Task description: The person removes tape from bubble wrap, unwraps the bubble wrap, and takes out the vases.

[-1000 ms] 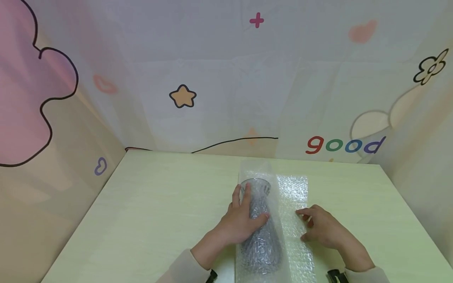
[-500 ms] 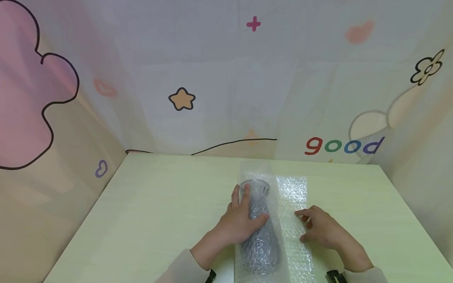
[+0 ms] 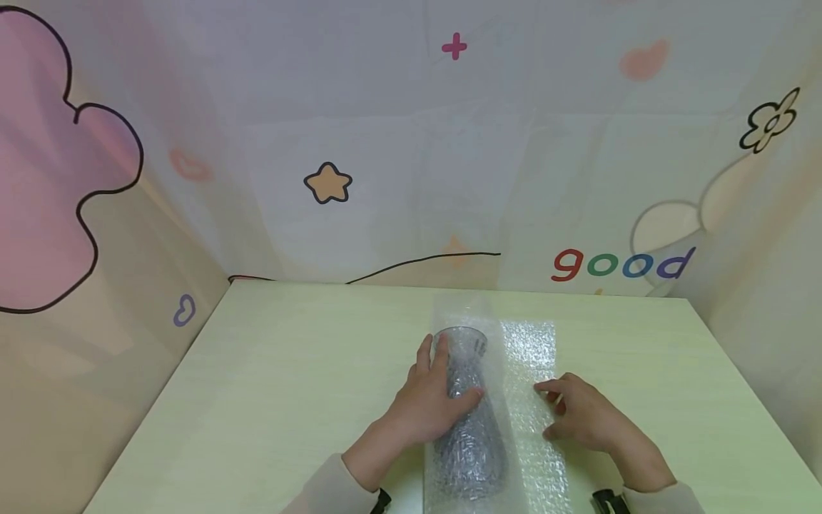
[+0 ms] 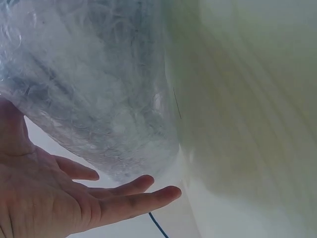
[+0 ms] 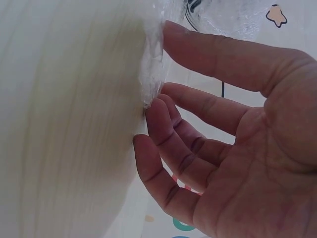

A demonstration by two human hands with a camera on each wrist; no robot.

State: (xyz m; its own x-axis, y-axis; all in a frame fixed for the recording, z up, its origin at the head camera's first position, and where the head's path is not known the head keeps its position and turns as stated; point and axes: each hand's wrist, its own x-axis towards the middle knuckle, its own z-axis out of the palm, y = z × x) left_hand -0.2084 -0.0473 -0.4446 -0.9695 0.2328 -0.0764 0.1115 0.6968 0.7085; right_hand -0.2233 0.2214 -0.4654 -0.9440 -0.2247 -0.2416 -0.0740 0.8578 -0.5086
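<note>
You have the vase [image 3: 474,453] lying under your left hand [image 3: 422,405], greyish and glossy through clear bubble wrap [image 3: 531,343], its round rim beside your fingertips. Your left fingers are spread and rest on it. Your right hand [image 3: 583,415] has thumb and fingers apart, loosely bent, at the wrap's nearest edge. Bare table [image 3: 270,385] extends outward of both your hands and beyond them to a printed backdrop [image 3: 385,107]. The wrap's near end is cut off; crinkles blur the vase's body.
</note>
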